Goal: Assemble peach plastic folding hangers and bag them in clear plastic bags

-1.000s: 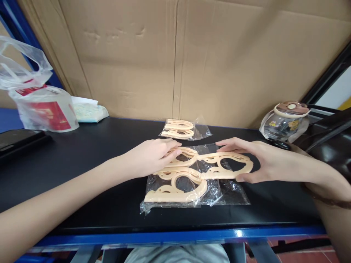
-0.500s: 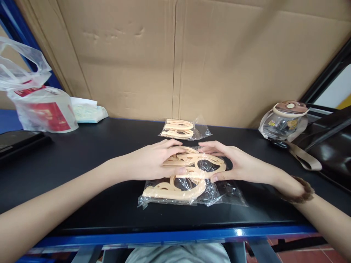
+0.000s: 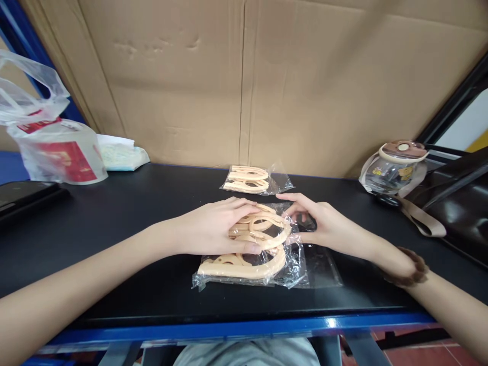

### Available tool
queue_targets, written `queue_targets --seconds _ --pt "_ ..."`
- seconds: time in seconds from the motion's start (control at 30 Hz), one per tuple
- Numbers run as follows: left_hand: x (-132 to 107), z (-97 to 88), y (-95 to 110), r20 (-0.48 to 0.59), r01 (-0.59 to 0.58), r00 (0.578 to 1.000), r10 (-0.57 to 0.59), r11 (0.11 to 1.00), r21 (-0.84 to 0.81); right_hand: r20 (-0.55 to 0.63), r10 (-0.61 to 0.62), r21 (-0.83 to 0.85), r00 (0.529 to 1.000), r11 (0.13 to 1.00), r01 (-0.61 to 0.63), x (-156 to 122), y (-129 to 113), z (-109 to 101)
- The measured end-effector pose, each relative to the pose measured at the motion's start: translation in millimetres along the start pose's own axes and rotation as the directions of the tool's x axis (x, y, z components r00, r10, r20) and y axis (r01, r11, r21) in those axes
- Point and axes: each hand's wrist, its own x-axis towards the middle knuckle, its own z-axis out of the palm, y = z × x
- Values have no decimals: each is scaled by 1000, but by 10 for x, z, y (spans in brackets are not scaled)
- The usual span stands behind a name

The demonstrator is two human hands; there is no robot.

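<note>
Several cream plastic folding hangers (image 3: 263, 231) lie stacked on a clear plastic bag (image 3: 320, 256) in the middle of the black table (image 3: 125, 223). My left hand (image 3: 213, 226) rests on the stack's left side, fingers curled over it and thumb pressing the front edge. My right hand (image 3: 316, 223) touches the stack's right end, its fingers wrapped against the folded hanger. The lowest hanger (image 3: 244, 267) sits inside the bag, nearest to me.
A second bagged set of hangers (image 3: 251, 180) lies farther back by the cardboard wall (image 3: 244, 81). At the left stand a white plastic bag (image 3: 53, 147) and a tissue pack (image 3: 120, 155); a dark tray (image 3: 23, 195) sits beside them. A lidded glass jar (image 3: 396, 168) and a dark bag (image 3: 457, 198) occupy the right.
My right hand has swung the outstretched hanger arm leftward, folding it onto the stack. My left hand has stayed pressing on the stack.
</note>
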Motion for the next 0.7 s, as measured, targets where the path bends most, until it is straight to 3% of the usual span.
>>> queue_targets --seconds 0.13,0.23,0.47,0.7 --pt "6 15 10 -19 -16 1000 16 1000 21 -65 -8 -83 998 997 3 25 -17 70" --pt "6 17 15 -11 -9 1000 10 999 31 -91 -3 -44 996 999 -1 10 -41 22" --pt "-1 26 28 -25 -11 1000 14 996 83 0 8 123 1000 992 -8 -17 -103 -24" --pt "-17 31 66 -134 92 990 -44 921 378 -199 46 -97 979 993 -66 -35 -38 -169"
